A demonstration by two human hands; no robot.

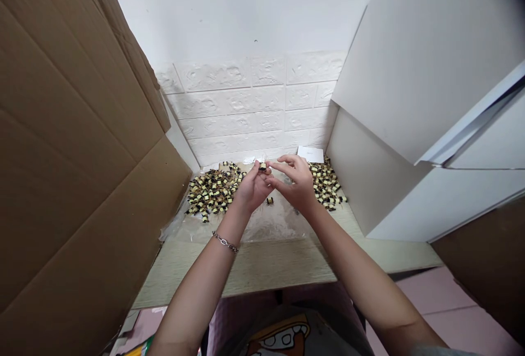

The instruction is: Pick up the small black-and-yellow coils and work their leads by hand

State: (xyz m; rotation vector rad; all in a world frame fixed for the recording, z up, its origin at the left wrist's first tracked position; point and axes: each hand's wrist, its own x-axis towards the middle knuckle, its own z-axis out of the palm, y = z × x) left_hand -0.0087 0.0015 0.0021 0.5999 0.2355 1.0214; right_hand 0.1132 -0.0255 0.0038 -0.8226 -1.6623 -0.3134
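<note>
My left hand [255,187] holds a small wire-wound coil [263,166] between thumb and fingers; it has a yellow-wrapped middle and black ends. Just to the right is my right hand [296,182], its thumb and index finger apart and their tips close to the coil. Whether those tips touch the coil or its thin leads I cannot tell. Below the hands a single coil [269,200] lies on a clear plastic sheet [262,227]. A large heap of similar coils [213,189] spreads to the left, and another heap of coils [326,184] is on the right, partly behind my right hand.
A pale wooden table [283,266] carries the sheet. Brown cardboard [77,143] stands along the left side, and white panels [410,99] stand on the right. Behind is a white brick-patterned wall [233,101]. A small white card [310,154] lies at the back by the right heap.
</note>
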